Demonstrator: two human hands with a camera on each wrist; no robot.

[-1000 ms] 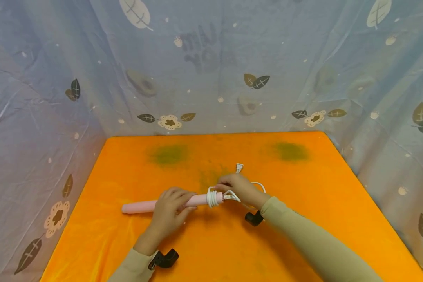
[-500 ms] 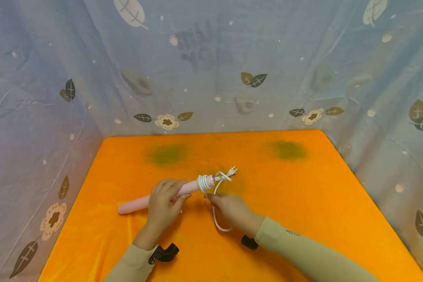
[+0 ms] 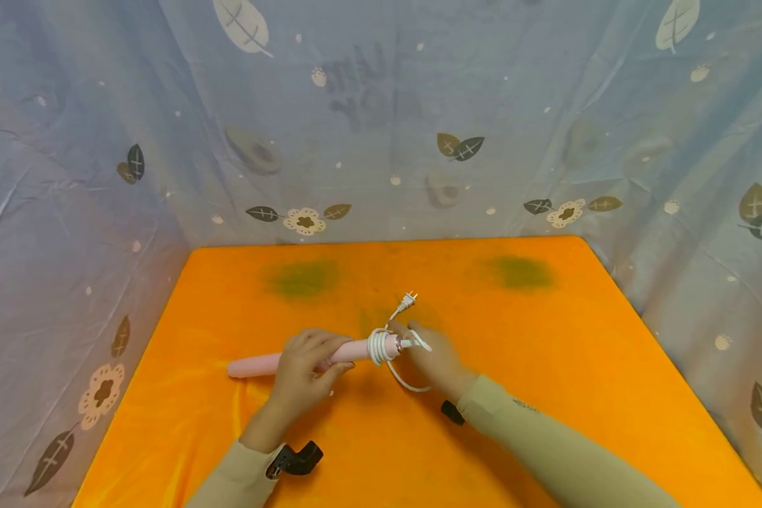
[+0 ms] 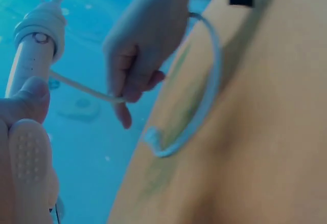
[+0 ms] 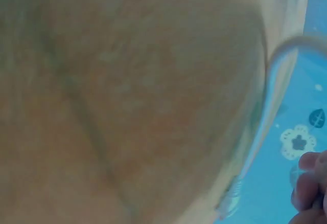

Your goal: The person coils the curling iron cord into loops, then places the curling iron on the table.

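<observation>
A slim pink hair styling iron point(image 3: 254, 365) lies across my left hand point(image 3: 307, 367), which grips it round the middle, thumb on the near side. White cord is wound in several turns point(image 3: 377, 346) about its right end. In the left wrist view my right hand point(image 4: 148, 35) pinches a taut stretch of cord point(image 4: 82, 87) leading off those turns. The loose tail loops beyond that hand and ends in a two-pin plug point(image 3: 408, 300), up and to the left of my right hand point(image 3: 441, 360) in the head view. Cord also runs through the right wrist view point(image 5: 260, 116).
An orange cloth point(image 3: 521, 423) with dark greenish patches covers the table. Patterned blue-grey curtains point(image 3: 381, 176) enclose its back and both sides. A black wrist camera point(image 3: 298, 458) sticks out from the left sleeve; another point(image 3: 452, 412) shows below the right wrist.
My right hand has circled the iron's end with the cord, passing below it and then back up on its right. The iron tilted up and came back nearly level. The plug has swung about.
</observation>
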